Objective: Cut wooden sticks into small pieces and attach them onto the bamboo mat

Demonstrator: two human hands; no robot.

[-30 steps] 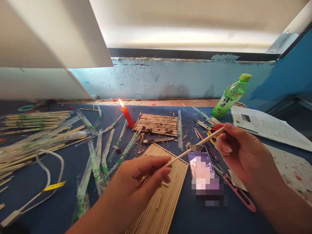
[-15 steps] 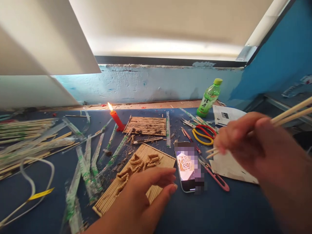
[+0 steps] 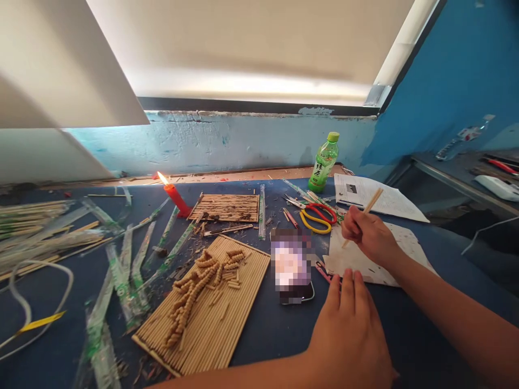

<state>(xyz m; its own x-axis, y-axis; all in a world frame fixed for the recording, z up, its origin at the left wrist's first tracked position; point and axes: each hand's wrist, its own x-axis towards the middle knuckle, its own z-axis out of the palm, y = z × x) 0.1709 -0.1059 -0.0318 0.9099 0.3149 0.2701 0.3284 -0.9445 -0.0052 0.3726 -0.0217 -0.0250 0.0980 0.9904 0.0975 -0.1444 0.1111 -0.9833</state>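
The right hand (image 3: 367,235) gripped chopsticks (image 3: 373,201) slantwise over a stained paper (image 3: 399,262), while the left hand (image 3: 348,321) stretched its fingers to the paper's near edge. Ridged wooden pieces (image 3: 184,302) lay on a mat of sticks (image 3: 239,319) beside a phone (image 3: 291,294). Farther back, a red candle (image 3: 176,199) burned, leaning.

Panel (image 3: 243,292) left, probable phone (image 3: 292,270) right, bottle (image 3: 324,163) behind
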